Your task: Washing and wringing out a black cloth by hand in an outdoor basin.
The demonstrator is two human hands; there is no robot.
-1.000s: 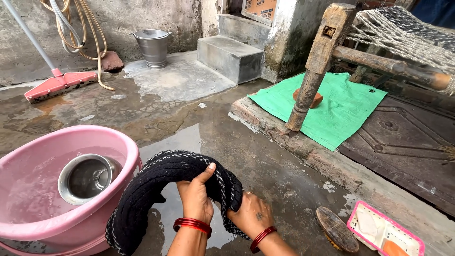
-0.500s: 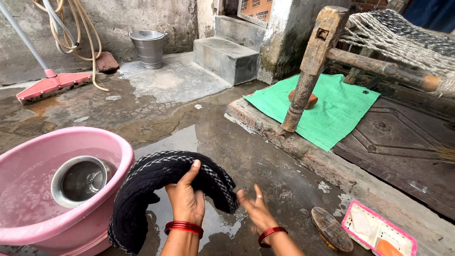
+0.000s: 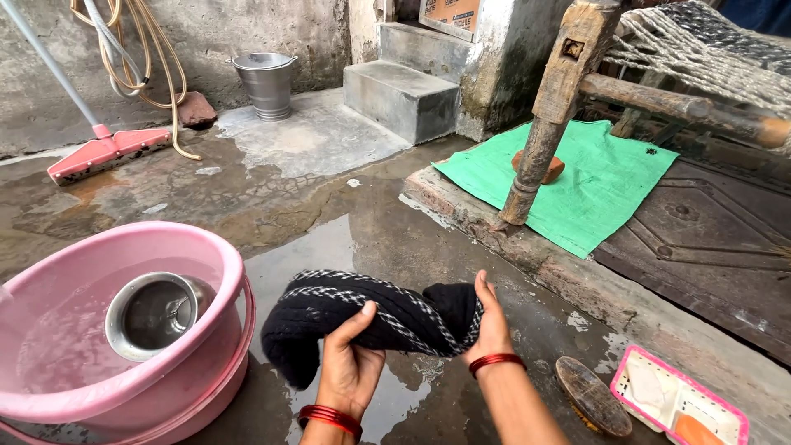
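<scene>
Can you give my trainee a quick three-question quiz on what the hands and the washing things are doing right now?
1. True or false: both hands grip the black knitted garment.
2. What floats in the pink tub? A) steel pot B) brush C) soap
3. What lies just left of the pink soap tray?

Key:
1. True: left hand and right hand hold it.
2. A, the steel pot.
3. The scrubbing brush.
</scene>
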